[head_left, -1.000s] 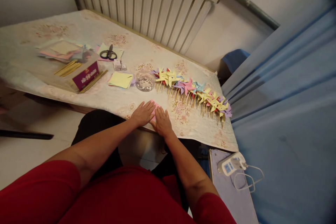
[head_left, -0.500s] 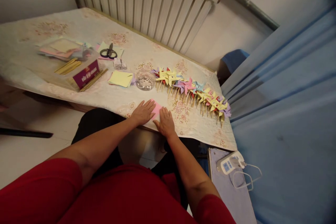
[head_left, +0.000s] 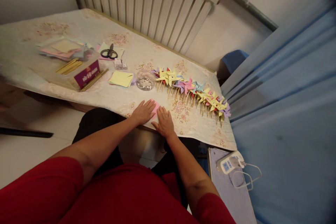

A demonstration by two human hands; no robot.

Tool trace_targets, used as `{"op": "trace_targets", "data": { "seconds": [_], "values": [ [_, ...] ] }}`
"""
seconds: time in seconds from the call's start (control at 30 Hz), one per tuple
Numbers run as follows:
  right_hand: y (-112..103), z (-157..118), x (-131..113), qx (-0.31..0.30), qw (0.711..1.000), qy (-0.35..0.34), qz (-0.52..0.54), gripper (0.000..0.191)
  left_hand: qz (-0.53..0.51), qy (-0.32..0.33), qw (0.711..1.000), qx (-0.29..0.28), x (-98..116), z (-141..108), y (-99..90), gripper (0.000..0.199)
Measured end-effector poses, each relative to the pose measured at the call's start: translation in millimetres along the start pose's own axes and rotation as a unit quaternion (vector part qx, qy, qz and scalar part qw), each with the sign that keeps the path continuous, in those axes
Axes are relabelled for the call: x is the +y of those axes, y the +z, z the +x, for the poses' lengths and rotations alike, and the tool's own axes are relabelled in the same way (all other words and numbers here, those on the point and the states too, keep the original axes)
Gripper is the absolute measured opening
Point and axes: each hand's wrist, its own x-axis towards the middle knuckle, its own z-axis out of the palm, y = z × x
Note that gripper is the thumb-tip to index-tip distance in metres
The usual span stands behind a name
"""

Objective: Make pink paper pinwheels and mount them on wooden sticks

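Observation:
A pink piece of paper (head_left: 155, 107) lies on the flowered tablecloth by the table's front edge, partly hidden under my hands. Flat on its left side rests my left hand (head_left: 143, 112), fingers stretched out. My right hand (head_left: 165, 122) presses on its right side, also with fingers extended. Just beyond them stands a clear round dish (head_left: 145, 80) of small shiny metal pieces. Left of the dish is a stack of yellow paper sheets (head_left: 121, 78). To the right, several finished paper pinwheels (head_left: 188, 85) on sticks lie in a slanting row.
Black-handled scissors (head_left: 109, 53) lie on paper sheets, with small white boxes (head_left: 120, 63) close by. At left sits a clear plastic bag (head_left: 60, 78) with wooden sticks (head_left: 69, 66). A white power strip (head_left: 231, 162) with a cable rests at the lower right, beside a blue curtain (head_left: 283, 129).
My right hand has slid slightly left over the pink paper, covering more of it. My left hand stays almost in place.

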Motion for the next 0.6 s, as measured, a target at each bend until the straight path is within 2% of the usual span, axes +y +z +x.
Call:
{"op": "trace_targets", "data": {
  "seconds": [0.33,0.6],
  "values": [
    [1.9,2.8,-1.2,-0.006,1.0,0.003,-0.011,0.073,0.003,-0.001,1.0,-0.009,-1.1,-1.0,-2.5,0.059],
    [3.7,2.2,-1.1,0.003,1.0,0.001,-0.011,0.071,0.02,-0.007,0.999,-0.032,-12.4,-12.5,-11.1,0.059]
  ]
}}
